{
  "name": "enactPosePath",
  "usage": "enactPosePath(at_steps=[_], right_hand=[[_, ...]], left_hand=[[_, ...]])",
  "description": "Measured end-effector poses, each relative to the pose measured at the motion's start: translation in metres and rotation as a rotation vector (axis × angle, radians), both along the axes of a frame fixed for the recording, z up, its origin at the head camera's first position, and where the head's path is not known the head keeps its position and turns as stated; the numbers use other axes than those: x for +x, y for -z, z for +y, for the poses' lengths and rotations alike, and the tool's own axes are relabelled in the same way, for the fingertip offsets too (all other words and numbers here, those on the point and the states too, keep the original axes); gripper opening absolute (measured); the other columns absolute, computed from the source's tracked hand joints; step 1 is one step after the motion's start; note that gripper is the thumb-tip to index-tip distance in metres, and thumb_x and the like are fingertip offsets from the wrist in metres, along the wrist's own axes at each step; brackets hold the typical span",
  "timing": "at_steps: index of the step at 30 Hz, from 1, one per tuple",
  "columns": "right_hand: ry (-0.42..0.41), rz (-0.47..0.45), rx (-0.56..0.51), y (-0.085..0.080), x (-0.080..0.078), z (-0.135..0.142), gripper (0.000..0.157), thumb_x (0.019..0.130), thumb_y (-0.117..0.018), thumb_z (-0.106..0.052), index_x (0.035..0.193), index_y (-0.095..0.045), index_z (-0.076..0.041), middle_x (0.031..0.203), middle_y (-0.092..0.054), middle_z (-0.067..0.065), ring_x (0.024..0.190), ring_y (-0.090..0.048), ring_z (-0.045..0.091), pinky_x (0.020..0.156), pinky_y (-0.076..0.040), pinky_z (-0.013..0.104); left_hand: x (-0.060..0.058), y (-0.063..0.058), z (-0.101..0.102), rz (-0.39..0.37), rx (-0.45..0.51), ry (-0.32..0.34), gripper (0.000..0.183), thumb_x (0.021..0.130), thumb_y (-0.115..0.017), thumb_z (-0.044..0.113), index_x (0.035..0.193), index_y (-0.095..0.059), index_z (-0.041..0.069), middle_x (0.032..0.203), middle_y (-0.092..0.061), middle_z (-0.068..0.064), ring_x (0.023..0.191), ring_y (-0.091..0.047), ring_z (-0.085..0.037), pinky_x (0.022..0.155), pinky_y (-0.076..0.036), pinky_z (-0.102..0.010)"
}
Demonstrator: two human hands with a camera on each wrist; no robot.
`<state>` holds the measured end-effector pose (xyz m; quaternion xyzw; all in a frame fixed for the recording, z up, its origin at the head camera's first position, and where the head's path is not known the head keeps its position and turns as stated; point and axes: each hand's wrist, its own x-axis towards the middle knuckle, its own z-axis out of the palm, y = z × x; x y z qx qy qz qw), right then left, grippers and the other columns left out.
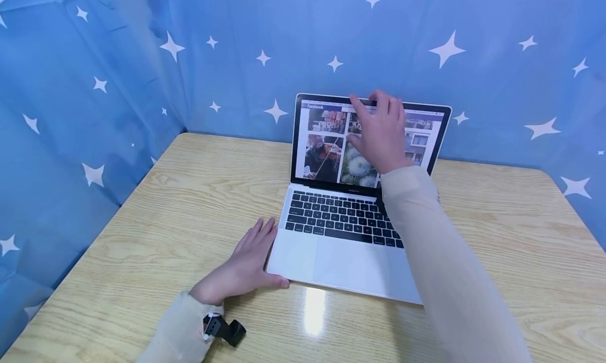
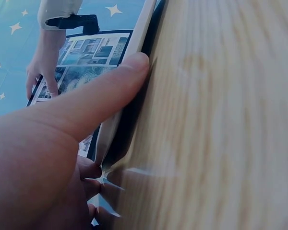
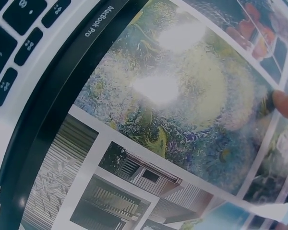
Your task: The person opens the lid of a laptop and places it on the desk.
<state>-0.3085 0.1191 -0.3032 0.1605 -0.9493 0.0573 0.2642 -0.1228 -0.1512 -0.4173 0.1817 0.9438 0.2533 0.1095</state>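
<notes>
An open silver laptop [image 1: 352,263] lies on the wooden table, its lit screen [image 1: 323,158] raised and showing a page of photos. My right hand [image 1: 384,134] grips the top edge of the screen, fingers bent over it and thumb on the front. In the right wrist view only fingertips [image 3: 287,104] show, at the right edge, before the display. My left hand [image 1: 246,265] holds the base's front left corner, thumb along the front edge and fingers against the left side. The left wrist view shows that thumb [image 2: 105,91] against the edge.
The wooden table [image 1: 189,194] extends on both sides of the laptop. A blue curtain [image 1: 246,26] with white stars hangs behind and to the left. A black wrist camera [image 1: 227,330] sits on my left sleeve. My right forearm [image 1: 450,263] passes over the keyboard's right side.
</notes>
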Motion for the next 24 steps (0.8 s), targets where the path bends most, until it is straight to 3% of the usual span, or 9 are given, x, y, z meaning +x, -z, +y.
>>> enactPosePath(at_steps=[6,24], right_hand=[[0.024,-0.046,0.01,-0.001,-0.0049,-0.002,0.08,0.076,-0.066,-0.043,0.142,-0.023,-0.027,0.135,-0.025,0.015,0.121,-0.022,0.034,0.105,-0.005,0.049],[0.009,-0.149,-0.004,-0.0029,-0.0086,0.0015,0.082,0.078,-0.065,-0.042,0.143,-0.017,-0.03,0.136,-0.023,0.016,0.123,-0.018,0.035,0.104,0.0,0.05]], left_hand=[[-0.0005,0.0015,-0.0004,0.01,-0.005,0.0,0.117,0.059,-0.068,0.063,0.144,-0.009,0.008,0.149,0.001,-0.005,0.134,0.008,-0.022,0.106,0.0,-0.043],[0.0009,0.0021,-0.001,0.023,-0.003,0.009,0.117,0.059,-0.067,0.065,0.143,-0.01,0.007,0.149,-0.001,-0.007,0.134,0.007,-0.024,0.106,-0.002,-0.044]])
